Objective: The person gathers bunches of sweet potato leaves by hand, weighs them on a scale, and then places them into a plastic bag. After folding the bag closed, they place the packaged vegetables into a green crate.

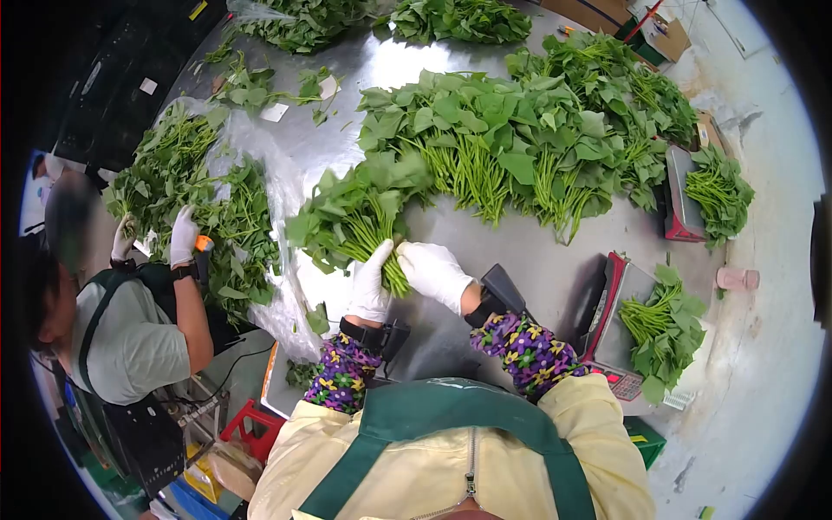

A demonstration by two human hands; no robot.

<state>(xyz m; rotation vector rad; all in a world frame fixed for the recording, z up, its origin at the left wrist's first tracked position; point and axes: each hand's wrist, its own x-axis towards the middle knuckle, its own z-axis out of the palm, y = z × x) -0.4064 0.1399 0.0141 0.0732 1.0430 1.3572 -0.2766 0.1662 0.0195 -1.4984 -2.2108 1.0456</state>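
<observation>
A bunch of leafy greens [360,212] with long green stems is held in front of me, leaves pointing away and stem ends toward me. My left hand [371,286], in a white glove, is closed around the stems from the left. From the right, my white-gloved right hand [432,273] has its fingers closed at the same stems, touching the left fingers; its fingertips are partly hidden. Just beyond lies a long row of similar bunches [485,147] on the metal table [537,251].
At right, one bunch [654,325] lies on a red-framed scale [637,282]; another scale [680,195] stands farther back with greens. Loose greens [251,225] lie on clear plastic [286,195] at left, where a co-worker [139,329] in white gloves handles stems. A red stool [251,429] stands below.
</observation>
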